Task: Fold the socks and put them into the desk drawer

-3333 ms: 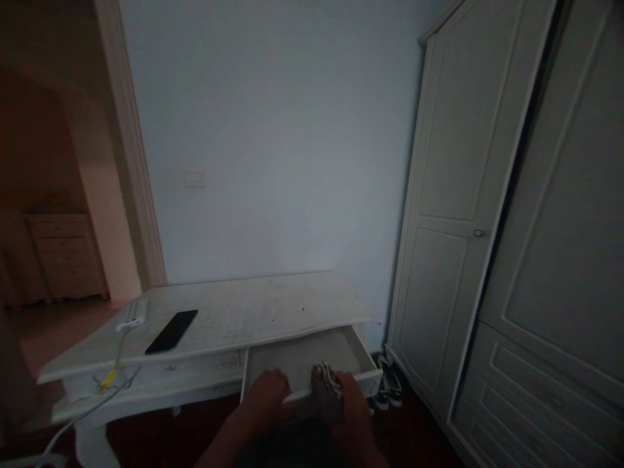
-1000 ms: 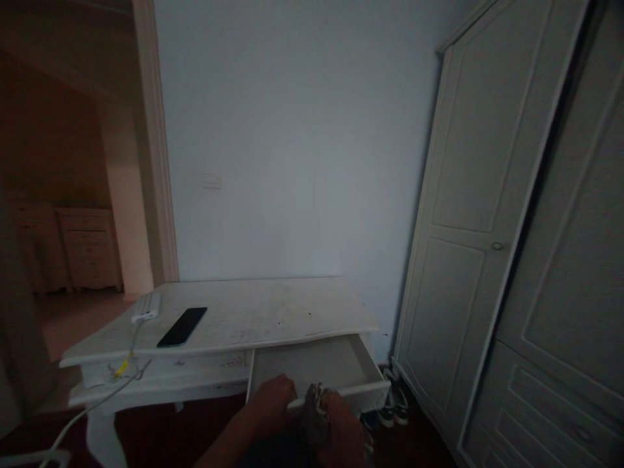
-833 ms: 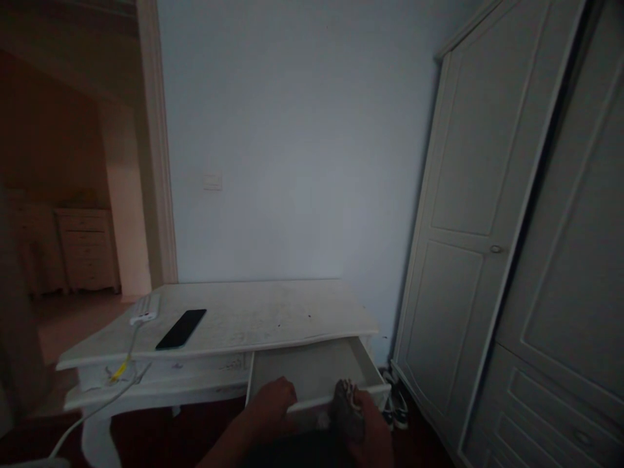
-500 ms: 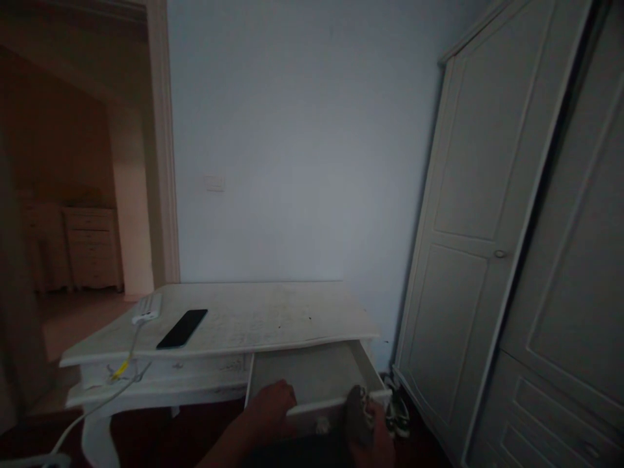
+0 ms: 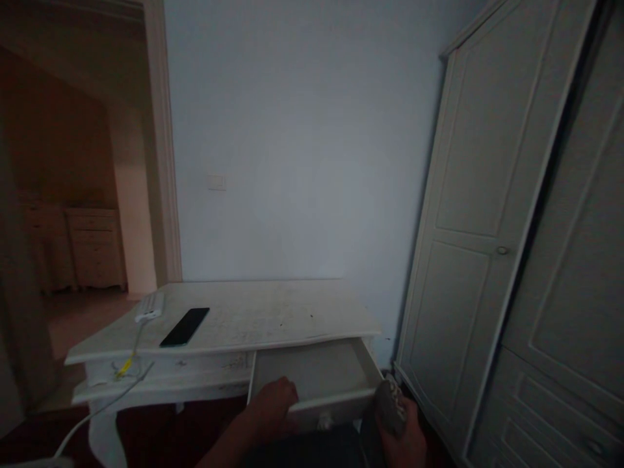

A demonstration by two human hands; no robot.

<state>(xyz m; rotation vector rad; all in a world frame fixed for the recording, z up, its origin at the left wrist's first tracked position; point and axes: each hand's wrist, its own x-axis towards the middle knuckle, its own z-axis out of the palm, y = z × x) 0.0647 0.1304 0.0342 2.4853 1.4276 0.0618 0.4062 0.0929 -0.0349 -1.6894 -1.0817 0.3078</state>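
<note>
A white drawer [image 5: 312,374] is pulled out from the right half of the white desk [image 5: 273,309]; its inside shows a bare bottom. My left hand [image 5: 273,402] is closed over the left part of the drawer's front edge, fingertips over the top. At the drawer's right front corner, my right hand [image 5: 404,432] grips a grey cloth-like bundle [image 5: 389,404] with a pale ruffled edge; its exact kind is unclear in the dim light. A round knob [image 5: 324,421] sits on the drawer front between my hands.
A black phone [image 5: 185,327] and a white power strip [image 5: 150,305] with a cable lie on the desk's left side. A wardrobe [image 5: 463,273] stands close on the right. A doorway opens at left onto a room with a chest of drawers [image 5: 96,247].
My right hand has moved right with the grey bundle, from the drawer's front to past its right corner, hiding the shoes on the floor. My left hand stays on the drawer edge.
</note>
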